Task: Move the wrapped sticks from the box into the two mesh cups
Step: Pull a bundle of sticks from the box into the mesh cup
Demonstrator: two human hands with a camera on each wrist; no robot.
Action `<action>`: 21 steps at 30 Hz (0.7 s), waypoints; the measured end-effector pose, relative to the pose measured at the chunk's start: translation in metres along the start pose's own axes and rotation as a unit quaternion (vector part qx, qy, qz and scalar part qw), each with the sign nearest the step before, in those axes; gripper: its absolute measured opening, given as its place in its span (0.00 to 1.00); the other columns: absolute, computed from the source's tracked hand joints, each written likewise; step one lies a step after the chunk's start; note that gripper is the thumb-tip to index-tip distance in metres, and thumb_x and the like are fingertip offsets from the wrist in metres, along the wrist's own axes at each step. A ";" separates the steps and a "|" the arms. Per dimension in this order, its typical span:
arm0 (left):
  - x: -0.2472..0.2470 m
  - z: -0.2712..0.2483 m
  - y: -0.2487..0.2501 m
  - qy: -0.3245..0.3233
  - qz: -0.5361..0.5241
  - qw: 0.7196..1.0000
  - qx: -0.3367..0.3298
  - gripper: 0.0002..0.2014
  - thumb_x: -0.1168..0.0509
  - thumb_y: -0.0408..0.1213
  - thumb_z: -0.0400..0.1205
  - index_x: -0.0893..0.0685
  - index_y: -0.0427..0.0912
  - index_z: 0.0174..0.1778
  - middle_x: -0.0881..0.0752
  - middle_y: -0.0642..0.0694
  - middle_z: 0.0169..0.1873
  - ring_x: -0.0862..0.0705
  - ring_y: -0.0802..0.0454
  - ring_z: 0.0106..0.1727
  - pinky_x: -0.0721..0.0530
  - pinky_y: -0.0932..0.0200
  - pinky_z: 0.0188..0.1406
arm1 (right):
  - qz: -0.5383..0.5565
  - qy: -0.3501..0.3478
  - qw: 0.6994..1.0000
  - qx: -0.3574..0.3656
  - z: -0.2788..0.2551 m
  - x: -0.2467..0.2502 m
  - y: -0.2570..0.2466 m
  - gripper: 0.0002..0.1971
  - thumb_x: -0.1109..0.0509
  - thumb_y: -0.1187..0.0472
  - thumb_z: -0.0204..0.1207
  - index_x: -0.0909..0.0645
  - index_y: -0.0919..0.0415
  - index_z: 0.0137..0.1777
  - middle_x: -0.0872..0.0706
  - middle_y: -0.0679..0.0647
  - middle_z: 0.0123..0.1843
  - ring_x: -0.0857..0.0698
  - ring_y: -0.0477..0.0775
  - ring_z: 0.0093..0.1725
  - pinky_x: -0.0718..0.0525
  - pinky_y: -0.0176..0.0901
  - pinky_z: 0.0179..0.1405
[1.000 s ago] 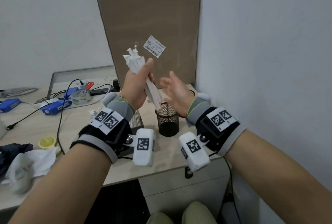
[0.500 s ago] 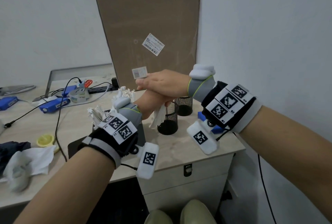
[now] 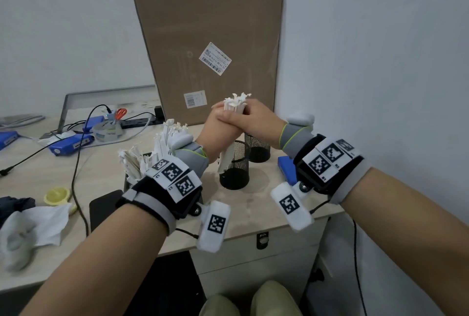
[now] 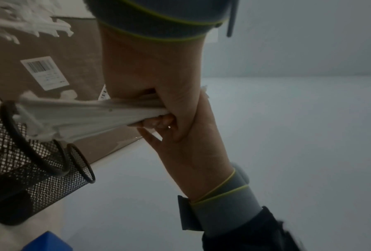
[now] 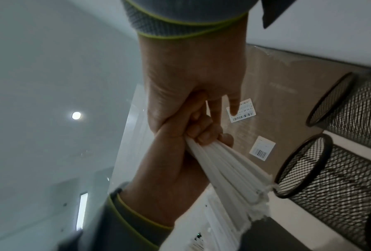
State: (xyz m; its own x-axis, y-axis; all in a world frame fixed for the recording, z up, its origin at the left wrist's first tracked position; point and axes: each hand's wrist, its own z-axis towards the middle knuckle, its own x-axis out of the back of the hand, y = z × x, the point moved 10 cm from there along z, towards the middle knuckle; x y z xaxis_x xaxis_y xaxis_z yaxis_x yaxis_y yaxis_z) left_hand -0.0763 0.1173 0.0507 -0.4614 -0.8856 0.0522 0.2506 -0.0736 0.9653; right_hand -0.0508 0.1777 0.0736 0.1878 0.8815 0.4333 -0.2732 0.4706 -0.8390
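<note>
Gripping: both hands wrap one bundle of wrapped sticks [image 3: 234,109], held upright above the near mesh cup [image 3: 234,168]; its lower ends hang just at that cup's rim
Left hand: the left hand [image 3: 218,129] has its fingers curled tight round the middle of the bundle, thumb uppermost
Right hand: the right hand [image 3: 256,122] closes over the left hand's fingers and the bundle from the other side; the right wrist view shows one finger sticking out straight, the rest curled
Pose: both forearms rise from the desk edge and meet in front of the cardboard box [image 3: 208,44]; wrists cocked upward
Handling: the sticks look light, thin and stiff, in loose paper sleeves with frayed tips; probably slippery against each other, so a squeeze round the middle seems wiser than a hold at the ends
Risk: the lower ends splay a little and could catch on the rim
Remaining stock: more sticks [image 3: 152,153] stand in the box behind the left wrist
Cups: the far mesh cup [image 3: 257,149] stands just behind the near one; both look empty
</note>
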 end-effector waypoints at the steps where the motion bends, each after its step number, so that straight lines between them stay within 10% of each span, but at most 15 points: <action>1: 0.001 -0.002 0.004 0.014 0.022 1.000 0.005 0.23 0.36 0.18 0.78 0.27 0.48 0.60 0.19 0.54 0.42 0.17 0.76 0.29 0.20 0.77 0.28 | -0.020 0.010 1.000 0.016 0.001 0.000 0.000 0.28 0.31 0.36 0.66 0.13 0.57 0.57 0.09 0.56 0.52 0.11 0.54 0.55 0.15 0.54 0.59; 5: 0.006 0.006 -0.010 -0.004 0.030 1.000 -0.003 0.21 0.30 0.27 0.77 0.26 0.60 0.54 0.16 0.61 0.41 0.16 0.78 0.32 0.22 0.81 0.31 | -0.011 0.049 0.996 0.073 0.000 0.003 -0.005 0.17 0.36 0.50 0.77 0.12 0.57 0.56 0.09 0.55 0.54 0.12 0.52 0.57 0.16 0.41 0.56; 7: 0.029 0.000 -0.007 0.061 0.215 0.975 0.010 0.25 0.38 0.26 0.83 0.25 0.69 0.54 0.13 0.71 0.38 0.18 0.83 0.41 0.24 0.83 0.45 | 0.030 0.055 0.995 0.083 -0.001 0.003 -0.005 0.12 0.37 0.59 0.81 0.12 0.59 0.53 0.10 0.55 0.59 0.14 0.49 0.61 0.19 0.33 0.59; 11: -0.005 0.009 -0.020 -0.050 0.176 0.982 0.048 0.20 0.30 0.30 0.76 0.23 0.46 0.63 0.14 0.50 0.53 0.15 0.56 0.56 0.16 0.61 0.56 | 0.136 0.105 0.985 0.031 0.006 0.008 0.013 0.12 0.39 0.63 0.82 0.15 0.65 0.43 0.10 0.51 0.57 0.14 0.45 0.57 0.20 0.40 0.66; 21: 0.032 0.007 -0.048 -0.024 0.322 0.942 0.090 0.40 0.27 0.40 0.76 0.41 0.40 0.81 0.34 0.43 0.79 0.31 0.47 0.76 0.31 0.61 0.59 | 0.184 0.242 0.952 -0.041 0.025 0.042 0.073 0.15 0.38 0.58 0.80 0.24 0.53 0.30 0.10 0.50 0.54 0.15 0.49 0.59 0.24 0.36 0.56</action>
State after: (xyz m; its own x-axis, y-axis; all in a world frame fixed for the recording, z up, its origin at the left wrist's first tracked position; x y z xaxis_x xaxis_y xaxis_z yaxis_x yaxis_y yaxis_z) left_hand -0.1090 0.0960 0.0074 -0.3014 -0.6978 0.6497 0.3454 0.5552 0.7566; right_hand -0.0863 0.2506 0.0388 0.5125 0.8550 -0.0800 -0.3329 0.1120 -0.9363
